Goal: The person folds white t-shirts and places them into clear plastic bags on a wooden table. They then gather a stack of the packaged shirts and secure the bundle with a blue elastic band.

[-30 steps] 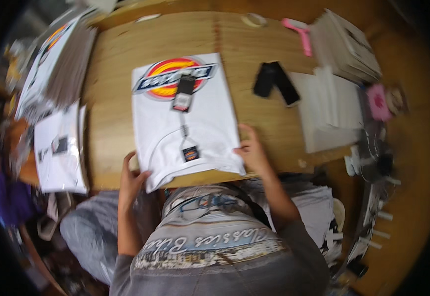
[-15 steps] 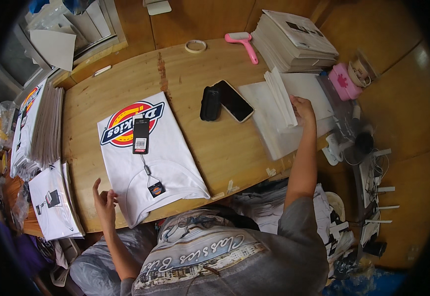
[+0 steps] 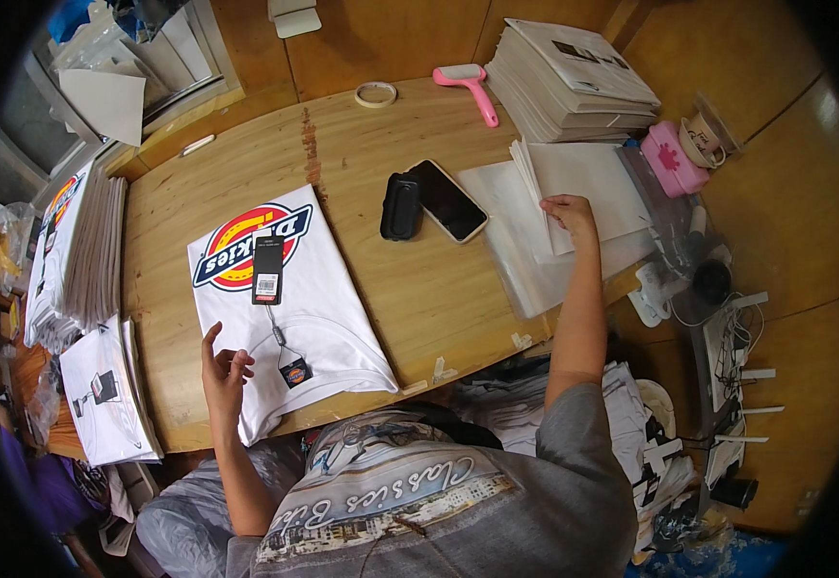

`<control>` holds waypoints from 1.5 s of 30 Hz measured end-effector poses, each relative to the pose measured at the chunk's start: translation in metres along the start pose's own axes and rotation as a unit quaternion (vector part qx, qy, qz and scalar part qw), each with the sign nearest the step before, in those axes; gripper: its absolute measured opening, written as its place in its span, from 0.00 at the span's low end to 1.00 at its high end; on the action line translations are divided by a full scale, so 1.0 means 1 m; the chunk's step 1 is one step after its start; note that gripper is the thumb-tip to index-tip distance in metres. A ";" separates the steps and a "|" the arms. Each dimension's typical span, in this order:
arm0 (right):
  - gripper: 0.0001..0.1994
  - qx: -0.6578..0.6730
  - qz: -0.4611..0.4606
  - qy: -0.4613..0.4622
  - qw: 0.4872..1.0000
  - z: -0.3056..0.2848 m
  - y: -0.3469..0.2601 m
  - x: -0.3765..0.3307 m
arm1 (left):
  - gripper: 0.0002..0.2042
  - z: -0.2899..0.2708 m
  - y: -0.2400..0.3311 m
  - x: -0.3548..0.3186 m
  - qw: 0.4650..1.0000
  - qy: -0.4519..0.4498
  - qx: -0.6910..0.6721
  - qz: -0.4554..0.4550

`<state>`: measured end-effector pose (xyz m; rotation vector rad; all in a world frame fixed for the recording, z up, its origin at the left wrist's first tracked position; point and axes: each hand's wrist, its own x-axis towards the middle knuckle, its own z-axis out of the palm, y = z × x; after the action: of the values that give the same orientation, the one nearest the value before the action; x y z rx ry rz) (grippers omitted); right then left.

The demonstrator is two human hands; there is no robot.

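Observation:
A folded white T-shirt (image 3: 328, 318) with a round red, yellow and blue print lies on the wooden table, its neckline toward me. On it rest a black hang tag (image 3: 267, 270) and a small dark square tag (image 3: 295, 373) on a cord. My left hand (image 3: 224, 374) hovers over the shirt's near left edge, fingers apart, holding nothing. At the right, my right hand (image 3: 571, 214) pinches the edge of thin white sheets (image 3: 527, 178), which are tilted up. Beneath them are a flat white sheet (image 3: 593, 178) and clear plastic bags (image 3: 525, 279).
A phone (image 3: 451, 202) and an open black case (image 3: 401, 207) lie mid-table. Farther back are a tape roll (image 3: 376, 103), a pink lint roller (image 3: 482, 99) and a tall paper stack (image 3: 564, 96). Packed shirts (image 3: 102, 250) are piled at the left. A pink box (image 3: 672, 164) stands at the right.
My right hand has moved left, and the white sheets have tilted left with it. My left hand has shifted slightly right and up, over the shirt's edge. The view has shifted a little.

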<state>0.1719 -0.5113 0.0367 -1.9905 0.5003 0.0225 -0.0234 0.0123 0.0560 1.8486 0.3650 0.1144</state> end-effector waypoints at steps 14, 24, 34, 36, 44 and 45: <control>0.10 -0.143 -0.093 0.313 0.934 -0.006 0.006 0.020 | 0.38 0.061 -0.011 0.074 0.926 0.094 0.350 0.104; 0.10 -0.247 -0.615 -0.002 0.749 0.244 -0.185 -0.131 | 0.14 0.043 -0.015 0.072 0.995 -0.065 0.079 0.017; 0.07 -0.229 -0.653 -0.142 0.708 0.337 -0.124 -0.142 | 0.11 -0.015 0.018 0.037 0.987 -0.124 -0.100 -0.020; 0.07 -0.265 -0.602 -0.172 0.733 0.333 -0.117 -0.144 | 0.10 -0.017 0.024 0.035 0.976 -0.142 -0.163 -0.011; 0.12 -0.289 -0.708 -0.175 0.620 0.336 -0.106 -0.168 | 0.09 0.010 -0.001 0.105 0.972 0.026 0.191 0.133; 0.12 -0.287 -0.712 -0.183 0.614 0.335 -0.104 -0.165 | 0.10 0.013 -0.007 0.111 0.963 0.027 0.229 0.137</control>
<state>0.1258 -0.1275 0.0089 -2.3448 -1.6324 -0.4431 0.0832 0.0363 0.0334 2.3540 0.1768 0.2904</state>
